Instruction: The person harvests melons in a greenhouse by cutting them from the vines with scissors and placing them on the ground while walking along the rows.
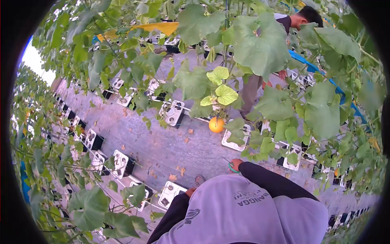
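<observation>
1. Looking down from the head view, I see one round orange fruit (216,125) hanging ahead of the person, under a cluster of pale yellow-green leaves (223,91). It seems near enough a ball that I can pick out no long axis.

2. The right hand (235,164) is the nearer one. From it, the fruit lies forward and a little to the left, with open air between; they are clearly apart.

3. That right hand is curled round a green-handled tool (230,167), which looks like small scissors. Its thin dark end points forward and left, roughly toward the fruit's side. I can't tell whether its blades are parted.

4. The left hand (190,192) is farther back, low by the shirt (239,211), near a white-lidded box (171,194). From there the fruit is forward and to the right. The shirt and sleeve hide most of this hand, so I cannot tell how open it is or whether it holds anything.

5. Just right of the fruit sits another white lid (236,139); beyond the big leaves (260,44), a co-worker (284,22) bends over.
</observation>
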`<state>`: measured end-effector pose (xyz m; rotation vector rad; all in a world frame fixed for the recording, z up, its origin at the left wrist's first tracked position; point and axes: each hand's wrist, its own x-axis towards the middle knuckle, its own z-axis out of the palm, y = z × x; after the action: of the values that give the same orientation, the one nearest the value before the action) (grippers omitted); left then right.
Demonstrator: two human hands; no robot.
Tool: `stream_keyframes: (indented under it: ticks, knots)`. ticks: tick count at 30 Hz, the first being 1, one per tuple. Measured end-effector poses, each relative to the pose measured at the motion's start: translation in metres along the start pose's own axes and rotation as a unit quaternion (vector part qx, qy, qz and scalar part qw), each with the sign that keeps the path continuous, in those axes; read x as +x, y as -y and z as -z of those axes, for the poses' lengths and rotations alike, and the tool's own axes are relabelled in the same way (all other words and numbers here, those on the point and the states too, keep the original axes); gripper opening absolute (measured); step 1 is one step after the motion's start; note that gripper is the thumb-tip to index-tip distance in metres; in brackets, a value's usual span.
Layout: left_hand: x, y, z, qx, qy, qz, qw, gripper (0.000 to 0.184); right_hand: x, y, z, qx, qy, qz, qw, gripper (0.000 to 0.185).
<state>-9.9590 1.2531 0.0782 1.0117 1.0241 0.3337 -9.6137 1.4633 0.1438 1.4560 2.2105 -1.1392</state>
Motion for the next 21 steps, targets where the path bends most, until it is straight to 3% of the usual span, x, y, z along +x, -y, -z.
stream_keyframes:
  ticks: [1, 2, 3, 4, 5, 7, 10, 12, 13, 14, 16, 17, 18, 20, 21]
  knots:
    - [0.004, 0.017, 0.008, -0.064, 0.049, -0.010, 0.997, 0.038, -0.003, 0.000, -0.004, 0.002, -0.038, 0.012, 0.999, 0.051]
    - [-0.008, -0.025, 0.012, 0.147, 0.081, -0.006, 0.986, 0.040, -0.010, -0.001, -0.008, 0.019, -0.060, 0.010, 0.998, 0.051]
    - [0.014, 0.018, 0.025, -0.089, 0.167, 0.070, 0.979, 0.041, -0.020, 0.001, -0.008, 0.033, -0.080, 0.008, 0.996, 0.051]
    - [0.032, 0.056, 0.035, -0.320, 0.231, 0.153, 0.906, 0.042, -0.037, 0.004, -0.004, 0.050, -0.094, -0.010, 0.994, 0.050]
    - [0.027, 0.055, 0.049, -0.111, 0.237, 0.149, 0.954, 0.049, -0.053, 0.005, -0.003, 0.069, -0.099, -0.028, 0.992, 0.048]
    - [0.014, -0.003, 0.048, 0.095, 0.270, 0.214, 0.934, 0.058, -0.086, -0.005, -0.012, 0.083, -0.119, -0.075, 0.987, 0.045]
    - [0.039, 0.018, 0.058, 0.120, 0.362, 0.215, 0.899, 0.071, -0.144, -0.032, -0.040, 0.114, -0.193, -0.157, 0.962, 0.041]
    - [0.050, -0.009, 0.055, 0.215, 0.426, 0.171, 0.862, 0.074, -0.177, -0.065, -0.076, 0.127, -0.227, -0.221, 0.940, 0.041]
    - [0.048, -0.044, 0.037, 0.246, 0.399, 0.254, 0.846, 0.075, -0.196, -0.077, -0.092, 0.121, -0.223, -0.255, 0.933, 0.041]
    - [0.064, -0.022, 0.033, 0.238, 0.360, 0.269, 0.861, 0.071, -0.214, -0.087, -0.105, 0.114, -0.218, -0.287, 0.926, 0.042]
    - [0.077, -0.022, 0.028, 0.340, 0.334, 0.047, 0.878, 0.065, -0.241, -0.112, -0.134, 0.081, -0.127, -0.350, 0.924, 0.043]
    - [0.069, -0.065, 0.013, 0.366, 0.309, 0.066, 0.875, 0.059, -0.252, -0.120, -0.143, 0.099, -0.094, -0.371, 0.919, 0.043]
    - [0.074, -0.059, 0.013, 0.372, 0.310, 0.072, 0.872, 0.059, -0.262, -0.130, -0.152, 0.116, -0.060, -0.389, 0.912, 0.044]
    - [0.082, -0.059, 0.007, 0.385, 0.176, 0.012, 0.906, 0.054, -0.270, -0.149, -0.166, 0.147, -0.048, -0.403, 0.902, 0.042]
    - [0.079, -0.065, -0.001, 0.261, 0.088, 0.113, 0.955, 0.047, -0.271, -0.160, -0.170, 0.145, -0.043, -0.410, 0.900, 0.041]
